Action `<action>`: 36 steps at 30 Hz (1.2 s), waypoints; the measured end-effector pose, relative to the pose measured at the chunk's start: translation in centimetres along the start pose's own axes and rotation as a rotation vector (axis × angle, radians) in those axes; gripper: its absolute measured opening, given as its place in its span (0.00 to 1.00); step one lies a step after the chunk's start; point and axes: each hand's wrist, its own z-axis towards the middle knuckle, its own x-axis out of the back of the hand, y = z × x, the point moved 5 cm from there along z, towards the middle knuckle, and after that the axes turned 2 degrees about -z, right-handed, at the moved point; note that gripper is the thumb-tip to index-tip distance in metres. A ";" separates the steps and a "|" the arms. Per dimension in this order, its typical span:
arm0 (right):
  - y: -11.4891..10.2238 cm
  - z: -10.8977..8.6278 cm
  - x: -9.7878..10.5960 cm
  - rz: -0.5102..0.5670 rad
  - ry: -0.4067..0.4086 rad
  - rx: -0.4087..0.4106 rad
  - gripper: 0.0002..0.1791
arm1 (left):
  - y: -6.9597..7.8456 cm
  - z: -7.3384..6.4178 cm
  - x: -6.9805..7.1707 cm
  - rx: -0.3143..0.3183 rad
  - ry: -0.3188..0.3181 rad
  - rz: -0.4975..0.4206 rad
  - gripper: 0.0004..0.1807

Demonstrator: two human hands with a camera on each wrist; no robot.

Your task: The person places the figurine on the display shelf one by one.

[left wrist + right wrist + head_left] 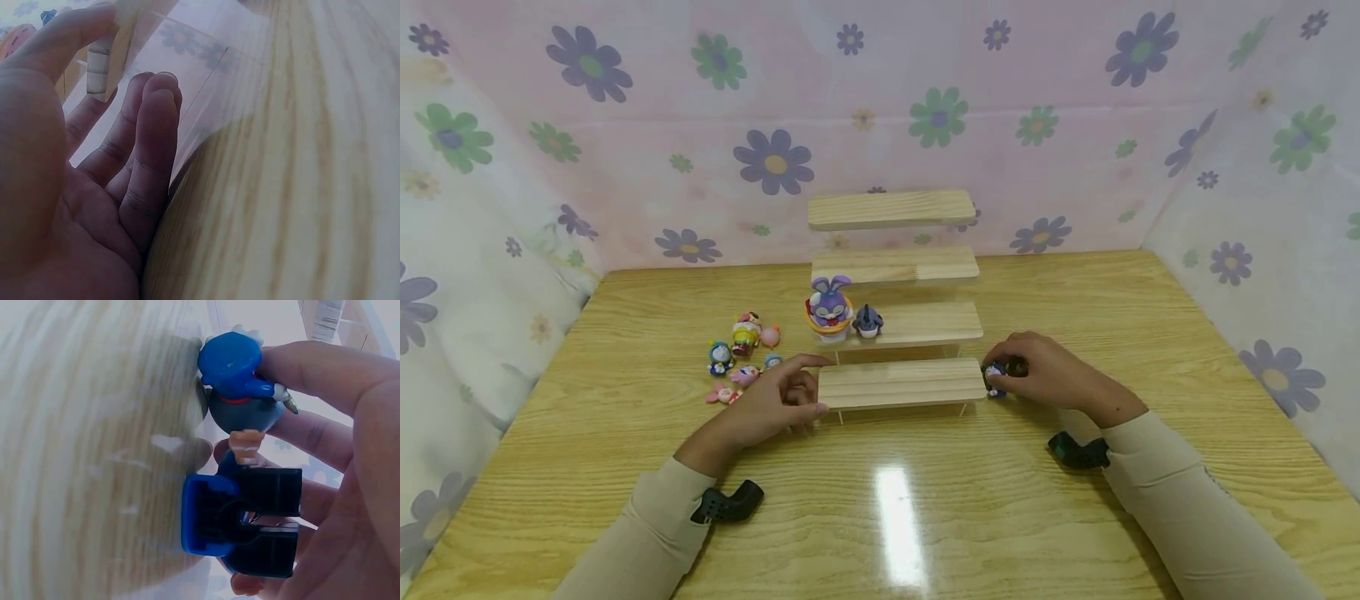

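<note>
The right hand [1056,373] pinches a small blue-and-black figure [995,381], thumb on the near side and fingers behind it. The figure sits just beside the right end of the lowest step of the wooden shelf [901,385], low over the table [820,508]; whether it touches the wood I cannot tell.

It looks like hard moulded plastic: light, stiff and a little slippery where glossy, with a thin gold tip [290,403] at one arm that is probably the weakest part. The thick middle should give the surest hold, clear of that tip.

In the right wrist view its long axis runs from the round blue head [231,359] to two blocky black pieces [265,550]; these may belong to a second toy. The head points left, toward the shelf, the black end right, toward the palm, and the whole seems tipped over rather than upright.

The left hand [767,407] holds the step's left end between thumb and forefinger, other fingers loosely bent.
</note>
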 end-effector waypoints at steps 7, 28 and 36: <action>0.0 0.0 0.3 -0.029 0.008 0.011 0.10 | -0.1 0.1 0.1 0.011 -0.004 0.001 0.33; -1.3 -2.3 5.2 0.011 0.270 0.009 0.11 | -0.2 0.4 -0.5 0.002 -0.006 0.018 0.34; -3.1 -2.2 6.6 0.028 0.398 0.058 0.12 | -0.2 0.1 -0.2 -0.009 0.002 0.035 0.33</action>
